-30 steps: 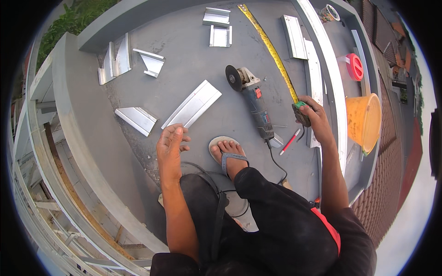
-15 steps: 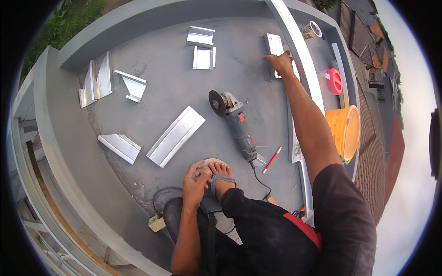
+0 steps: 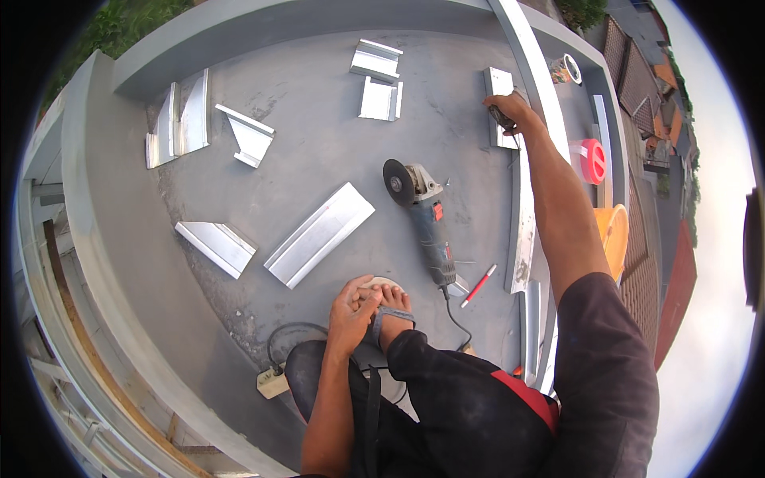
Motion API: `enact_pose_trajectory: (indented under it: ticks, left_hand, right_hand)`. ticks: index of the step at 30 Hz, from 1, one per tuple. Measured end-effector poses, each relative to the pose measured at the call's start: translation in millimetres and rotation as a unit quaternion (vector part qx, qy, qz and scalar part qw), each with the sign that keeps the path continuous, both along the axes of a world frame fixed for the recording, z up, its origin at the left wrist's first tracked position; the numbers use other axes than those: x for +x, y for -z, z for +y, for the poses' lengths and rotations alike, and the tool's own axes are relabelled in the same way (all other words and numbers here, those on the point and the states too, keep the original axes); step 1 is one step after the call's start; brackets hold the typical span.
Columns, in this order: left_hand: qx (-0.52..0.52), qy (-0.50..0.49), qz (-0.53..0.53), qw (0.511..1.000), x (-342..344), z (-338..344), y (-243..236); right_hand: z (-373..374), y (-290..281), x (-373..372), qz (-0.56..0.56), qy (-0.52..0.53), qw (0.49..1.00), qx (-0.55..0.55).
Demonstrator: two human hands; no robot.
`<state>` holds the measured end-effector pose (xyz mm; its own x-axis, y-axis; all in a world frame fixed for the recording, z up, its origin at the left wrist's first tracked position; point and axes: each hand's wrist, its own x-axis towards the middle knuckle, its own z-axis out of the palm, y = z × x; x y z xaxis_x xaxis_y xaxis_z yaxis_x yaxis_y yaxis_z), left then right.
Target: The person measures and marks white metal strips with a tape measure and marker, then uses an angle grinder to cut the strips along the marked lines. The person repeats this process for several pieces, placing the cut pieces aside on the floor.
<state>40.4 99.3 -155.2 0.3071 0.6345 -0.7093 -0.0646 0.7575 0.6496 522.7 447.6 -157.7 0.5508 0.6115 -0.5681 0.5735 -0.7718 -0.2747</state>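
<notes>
My right hand (image 3: 511, 111) is stretched out to a short metal channel (image 3: 498, 82) at the upper right, closed on a dark tape measure (image 3: 500, 119); its yellow blade no longer shows. My left hand (image 3: 352, 315) is low in the middle beside my sandalled foot (image 3: 392, 319), fingers loosely bent and apart, nothing visible in them. An angle grinder (image 3: 430, 239) lies with its disc uppermost in the picture and cord trailing toward me, a red-and-white marker (image 3: 479, 284) beside it. A straight cut piece (image 3: 319, 235) and an angled one (image 3: 215, 247) lie left of the grinder.
More cut pieces (image 3: 247, 135) lie at the upper left and top. A long white channel (image 3: 518, 32) runs along the right, beyond it a red container (image 3: 592, 162), orange bucket (image 3: 616, 239) and small tub (image 3: 567, 69). A socket block (image 3: 271, 384) and low wall (image 3: 103, 159) are left.
My right hand has moved up and away onto the metal piece, and the yellow blade has disappeared from sight. My left hand has dropped from the middle piece down beside my foot.
</notes>
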Motion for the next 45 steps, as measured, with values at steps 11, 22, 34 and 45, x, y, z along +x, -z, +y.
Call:
enact_pose_trajectory:
  ticks: [11, 22, 34, 45]
  left_hand:
    - [0.008, 0.003, 0.023, 1.0, 0, -2, 7]
    - [0.018, 0.014, 0.031, 0.999, 2, -17, 16]
    - [0.033, -0.031, 0.034, 0.998, -4, -11, 16]
    - [0.135, -0.023, 0.232, 0.963, -38, -29, -36]
  right_hand:
    - [-40, -29, -82, -0.111, -0.164, 0.979, -0.047]
    - [74, -20, -86, -0.048, -0.234, 0.97, -0.04]
    - [-27, -98, -39, 0.085, -0.161, 0.982, 0.046]
    - [-272, -231, -112, -0.005, -0.084, 0.969, 0.234]
